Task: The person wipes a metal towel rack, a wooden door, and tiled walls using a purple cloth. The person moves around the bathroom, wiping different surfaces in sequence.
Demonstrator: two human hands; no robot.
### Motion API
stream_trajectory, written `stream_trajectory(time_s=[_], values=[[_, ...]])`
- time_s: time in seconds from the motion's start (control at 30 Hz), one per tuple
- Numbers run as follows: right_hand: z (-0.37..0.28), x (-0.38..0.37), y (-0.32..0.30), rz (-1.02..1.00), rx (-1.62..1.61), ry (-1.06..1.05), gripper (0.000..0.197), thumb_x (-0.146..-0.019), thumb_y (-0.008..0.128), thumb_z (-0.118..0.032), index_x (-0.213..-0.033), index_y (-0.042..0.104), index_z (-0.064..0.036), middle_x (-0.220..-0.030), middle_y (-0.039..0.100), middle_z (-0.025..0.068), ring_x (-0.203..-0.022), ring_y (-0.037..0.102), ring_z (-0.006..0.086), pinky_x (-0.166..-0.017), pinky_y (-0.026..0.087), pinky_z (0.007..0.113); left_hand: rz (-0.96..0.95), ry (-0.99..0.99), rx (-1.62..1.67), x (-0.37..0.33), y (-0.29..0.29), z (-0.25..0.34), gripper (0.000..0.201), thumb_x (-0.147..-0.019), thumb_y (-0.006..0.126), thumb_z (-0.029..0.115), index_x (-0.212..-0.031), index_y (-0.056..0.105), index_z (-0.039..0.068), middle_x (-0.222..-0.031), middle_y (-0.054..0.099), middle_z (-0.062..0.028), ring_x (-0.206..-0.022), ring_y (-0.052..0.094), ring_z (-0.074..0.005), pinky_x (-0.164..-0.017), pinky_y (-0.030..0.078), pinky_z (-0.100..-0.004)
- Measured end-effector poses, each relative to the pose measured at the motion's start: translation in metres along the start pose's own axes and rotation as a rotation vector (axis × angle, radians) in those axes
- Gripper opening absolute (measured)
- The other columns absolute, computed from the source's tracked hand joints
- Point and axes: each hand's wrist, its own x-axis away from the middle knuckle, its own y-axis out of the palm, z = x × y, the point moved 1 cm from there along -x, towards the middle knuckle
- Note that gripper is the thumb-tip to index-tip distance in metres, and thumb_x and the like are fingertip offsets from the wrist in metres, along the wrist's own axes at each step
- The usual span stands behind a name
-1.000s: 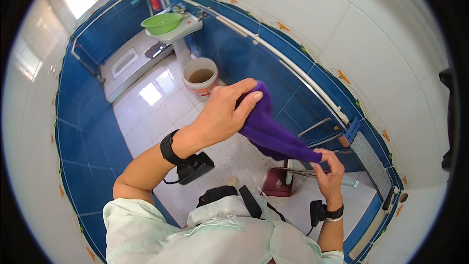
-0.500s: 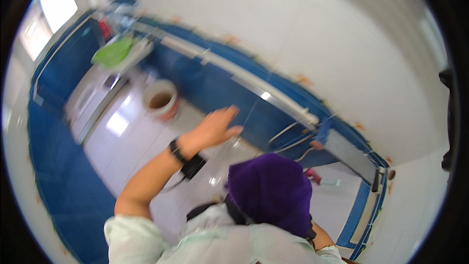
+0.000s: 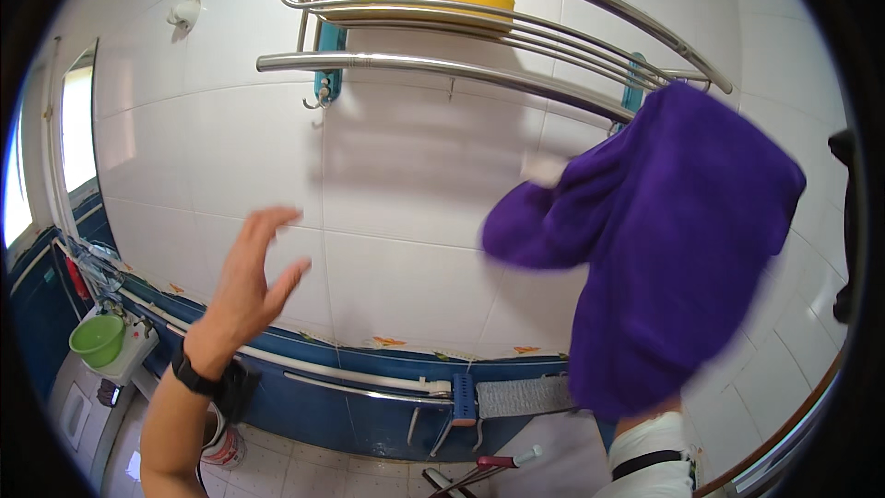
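Observation:
A large purple towel (image 3: 687,249) is raised on the right, its upper edge overlapping the near bar at the right end of a metal towel rack (image 3: 442,69). My right forearm (image 3: 648,447) goes up behind the towel. The cloth hides the right hand and its fingers, but it moves with that arm and is held up by it. My left hand (image 3: 249,286) is raised at the left in front of the white tiles, thumb and fingers apart, touching nothing. A dark band circles the left wrist.
On the rack lies a folded yellow towel (image 3: 419,5). Below run wall pipes (image 3: 350,373) and a blue holder (image 3: 464,398) beside a grey cloth (image 3: 521,397). A green basin (image 3: 97,339) sits on the sink at lower left, near a bucket (image 3: 224,447). A mirror (image 3: 83,148) hangs far left.
The view has tilted up from the floor to the rack. The purple towel has gone from in front of my chest up to the right. My left hand has risen and stays open.

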Motion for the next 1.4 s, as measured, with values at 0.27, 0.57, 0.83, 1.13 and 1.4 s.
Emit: stream_trajectory(time_s=[0.27,0.57,0.83,1.13,1.4], values=[[0.040,-0.077,0.046,-0.134,0.373,-0.438,0.040,-0.097,0.064,-0.025,-0.126,0.061,0.0019,-0.126,0.064,0.0210,-0.116,0.063,0.0320,-0.101,0.048,0.042,0.473,0.066,-0.014,-0.136,-0.055,-0.064,0.054,-0.106,0.043,0.038,-0.149,0.043,0.005,-0.149,0.049,-0.0142,-0.138,0.046,-0.0290,-0.116,0.035,-0.0406],[-0.066,-0.095,0.118,-0.461,-0.038,-0.329,0.043,-0.100,0.057,-0.018,-0.139,0.053,-0.0012,-0.134,0.060,0.0172,-0.120,0.060,0.0267,-0.108,0.044,0.038,0.290,0.133,0.640,-0.163,-0.030,-0.088,0.050,-0.108,0.040,0.031,-0.146,0.046,-0.001,-0.141,0.056,-0.0180,-0.125,0.057,-0.0230,-0.108,0.047,-0.0348],[-0.080,-0.091,0.187,-0.420,0.184,-0.532,0.044,-0.099,0.056,-0.018,-0.140,0.053,-0.0033,-0.131,0.061,0.0161,-0.116,0.061,0.0262,-0.104,0.046,0.038,0.299,0.214,0.542,-0.163,-0.041,-0.117,0.065,-0.093,0.069,0.040,-0.143,0.050,0.002,-0.141,0.055,-0.0155,-0.129,0.055,-0.0237,-0.112,0.043,-0.0372],[0.017,-0.087,0.043,-0.415,0.303,-0.416,0.045,-0.098,0.056,-0.018,-0.141,0.053,-0.0057,-0.128,0.063,0.0147,-0.111,0.063,0.0257,-0.100,0.049,0.037,0.455,0.120,0.632,-0.166,-0.037,-0.120,0.041,-0.102,0.057,0.028,-0.135,0.059,0.005,-0.126,0.065,-0.0124,-0.118,0.063,-0.0203,-0.109,0.049,-0.0362],[0.046,-0.085,-0.035,-0.179,0.827,-0.538,0.026,-0.089,0.060,-0.009,-0.114,0.063,-0.0024,-0.081,0.059,0.0164,-0.079,0.057,0.0363,-0.070,0.045,0.047,0.323,0.105,0.879,-0.167,-0.041,-0.109,0.041,-0.101,0.059,0.026,-0.135,0.058,0.002,-0.124,0.066,-0.0146,-0.116,0.064,-0.0190,-0.108,0.050,-0.0345]])
